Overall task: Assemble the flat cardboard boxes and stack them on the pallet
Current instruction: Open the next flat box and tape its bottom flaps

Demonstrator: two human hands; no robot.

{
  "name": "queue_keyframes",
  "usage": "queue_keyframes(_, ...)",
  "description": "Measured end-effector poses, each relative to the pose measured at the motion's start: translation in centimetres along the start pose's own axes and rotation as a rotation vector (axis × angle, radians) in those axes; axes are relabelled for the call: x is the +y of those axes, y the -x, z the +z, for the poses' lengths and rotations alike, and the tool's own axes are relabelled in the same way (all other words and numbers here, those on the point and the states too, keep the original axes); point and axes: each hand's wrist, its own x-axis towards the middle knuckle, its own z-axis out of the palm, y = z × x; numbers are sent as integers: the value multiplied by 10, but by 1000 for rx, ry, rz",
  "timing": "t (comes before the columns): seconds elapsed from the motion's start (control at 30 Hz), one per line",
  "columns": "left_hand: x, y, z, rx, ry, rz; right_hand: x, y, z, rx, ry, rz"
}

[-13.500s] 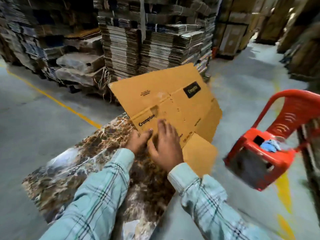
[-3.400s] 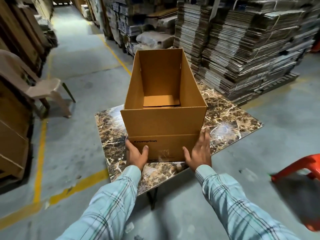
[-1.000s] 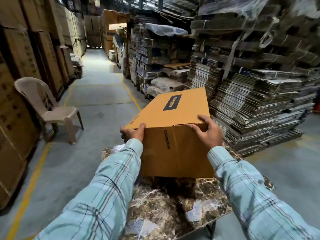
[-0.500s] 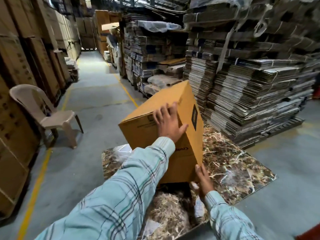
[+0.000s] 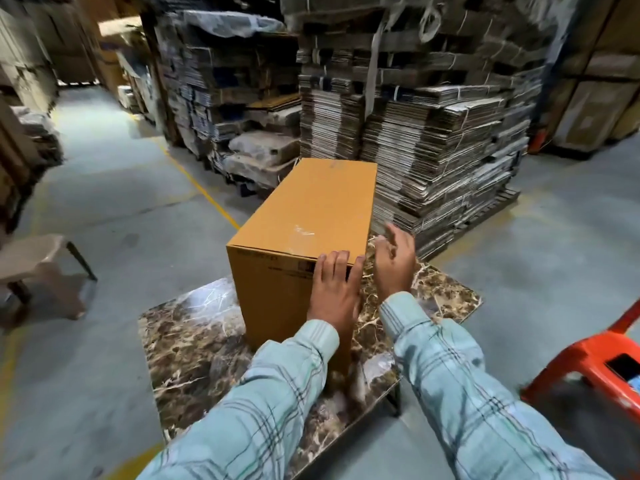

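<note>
Cardboard box (image 5: 304,216), one, on marble table (image 5: 194,327); left hand (image 5: 334,292) flat against it, right hand (image 5: 394,261) fingers spread free.

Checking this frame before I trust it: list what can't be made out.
Head view only:
- Cardboard box: underside hidden against the marble table; far end faces away.
- Print by the left hand: blurred, unreadable.
- Right hand: blurred; contact with box unclear.
- Red chair: cut off by right edge.

Grey concrete floor (image 5: 104,202) w/ yellow line (image 5: 207,199), beige chair (image 5: 38,268), red chair (image 5: 588,362)
</note>
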Motion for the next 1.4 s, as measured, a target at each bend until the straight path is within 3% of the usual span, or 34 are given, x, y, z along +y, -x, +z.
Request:
queue_keyframes(0.07,-2,1,2,-5,53,39,-39,-16,13,-89,24,-267)
queue_keyframes(0.13,-11,1,3,-19,145,104,-64,-30,33,-349,116,-392)
queue_keyframes(0.2,-23,2,-5,-64,234,93,-71,-37,54,-633,293,-386)
queue_keyframes(0.27,-38,5,-19,-21,330,55,-60,-34,71,-754,396,-216)
queue_keyframes(0.3,-47,6,-24,34,344,48,-54,-31,75,-741,412,-171)
queue_keyframes(0.37,-68,7,-31,183,356,-54,-41,-25,77,-682,467,-252)
queue_keyframes(0.47,-103,-5,-41,349,291,-436,-33,-28,75,-707,577,-379)
queue_keyframes(0.53,-126,-21,-44,214,135,-602,-31,-30,72,-739,562,-377)
queue_keyframes(0.67,-144,-50,-51,-422,170,-705,-23,-35,65,-784,541,-400)
queue_keyframes(0.7,-143,-53,-53,-486,154,-697,-22,-37,63,-788,528,-367)
queue_keyframes(0.83,-121,-55,-65,-485,61,-768,-27,-47,60,-753,549,-222)
queue_keyframes(0.93,-101,-60,-77,-658,-39,-748,-26,-54,59,-692,657,-128)
queue_keyframes(1.0,-93,-64,-84,-726,-137,-697,-26,-53,58,-677,590,-81)
queue_keyframes(1.1,-88,-58,-81,-578,-156,-639,-24,-45,58,-675,537,-116)
queue_keyframes(1.17,-89,-46,-67,-394,-12,-548,-23,-41,56,-646,540,-146)
queue_keyframes(1.27,-93,-34,-56,-238,191,-552,-21,-41,54,-620,498,-163)
queue_keyframes(1.4,-97,-32,-56,-197,214,-569,-23,-40,55,-593,524,-167)
